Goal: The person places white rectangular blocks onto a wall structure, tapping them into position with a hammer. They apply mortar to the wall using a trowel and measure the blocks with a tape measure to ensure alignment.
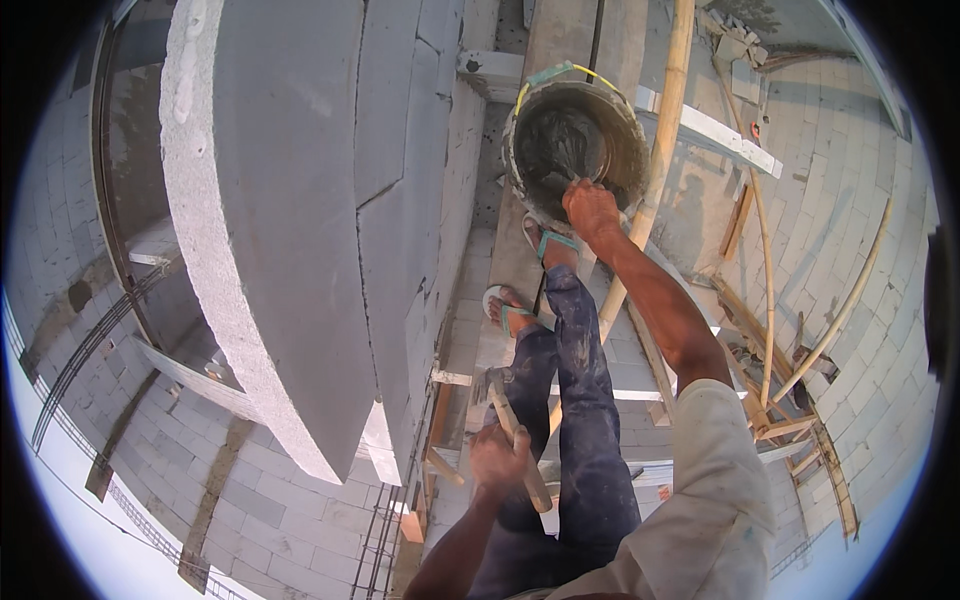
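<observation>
Beside a thick wall of pale gray blocks (290, 200), a bucket (628, 140) with gray mortar (562, 138) inside stands just past the person's sandaled feet (512, 303). The right hand (592, 208) reaches over the near rim with its fingers curled; whether they grip a tool there, I cannot tell. Lower down, the left hand (500, 458) is wrapped around the wooden handle of a hammer (507, 412), which is tilted in front of the dark trousers (590, 440), head end up. A bamboo pole (668, 110) runs just right of the bucket.
</observation>
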### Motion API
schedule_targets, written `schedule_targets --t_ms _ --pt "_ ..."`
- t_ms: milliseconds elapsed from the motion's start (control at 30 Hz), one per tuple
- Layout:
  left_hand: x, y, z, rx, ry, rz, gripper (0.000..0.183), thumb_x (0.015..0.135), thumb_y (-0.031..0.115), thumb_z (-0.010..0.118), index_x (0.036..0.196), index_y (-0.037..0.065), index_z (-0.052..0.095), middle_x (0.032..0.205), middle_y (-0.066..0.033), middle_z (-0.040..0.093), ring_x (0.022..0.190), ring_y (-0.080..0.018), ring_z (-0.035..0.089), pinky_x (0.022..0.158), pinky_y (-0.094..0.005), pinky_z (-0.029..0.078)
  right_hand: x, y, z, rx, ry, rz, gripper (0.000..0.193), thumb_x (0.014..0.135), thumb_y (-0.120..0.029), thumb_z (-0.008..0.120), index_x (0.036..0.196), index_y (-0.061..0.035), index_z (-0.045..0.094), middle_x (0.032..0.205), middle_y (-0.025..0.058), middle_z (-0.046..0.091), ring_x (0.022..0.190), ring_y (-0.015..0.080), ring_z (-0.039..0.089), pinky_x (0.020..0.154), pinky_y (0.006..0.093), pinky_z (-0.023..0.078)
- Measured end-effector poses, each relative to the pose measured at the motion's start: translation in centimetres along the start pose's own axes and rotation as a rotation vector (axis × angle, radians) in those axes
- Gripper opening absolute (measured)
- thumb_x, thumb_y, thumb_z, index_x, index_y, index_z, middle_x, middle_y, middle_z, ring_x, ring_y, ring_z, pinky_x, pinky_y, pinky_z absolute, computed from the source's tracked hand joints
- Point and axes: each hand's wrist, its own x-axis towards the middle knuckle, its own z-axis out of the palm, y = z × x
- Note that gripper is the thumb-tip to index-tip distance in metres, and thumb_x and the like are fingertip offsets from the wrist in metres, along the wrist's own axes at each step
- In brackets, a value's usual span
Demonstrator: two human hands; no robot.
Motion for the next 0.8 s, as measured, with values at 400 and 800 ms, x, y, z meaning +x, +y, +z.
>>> schedule_targets --t_ms 400,800 --pt "1.5 -0.2 -0.4 0.043 -0.047 -0.090 0.053 0.093 0.048 0.057 0.096 -0.002 0.075 0.096 -0.0244 0.073 0.098 -0.0416 0.069 0.099 -0.0516 0.047 -6.3 7.4 -2.8 1.025 -0.080 0.059 0.061 0.088 -0.045 0.080 0.116 0.0088 0.071 0.105 0.0307 0.073 0.102 0.0380 0.074 0.087 0.0443 0.056" --pt "0.7 1.5 -0.8 -0.250 0.072 -0.142 0.048 0.090 0.052 0.070 0.108 0.008 0.072 0.102 -0.0289 0.073 0.092 -0.0508 0.070 0.082 -0.0621 0.052 2.9 3.6 -37.0 1.561 0.553 -0.255 0.023 0.100 -0.019 0.058 0.111 0.0000 0.063 0.074 -0.0013 0.054 0.066 0.0066 0.049 0.060 0.0286 0.041"
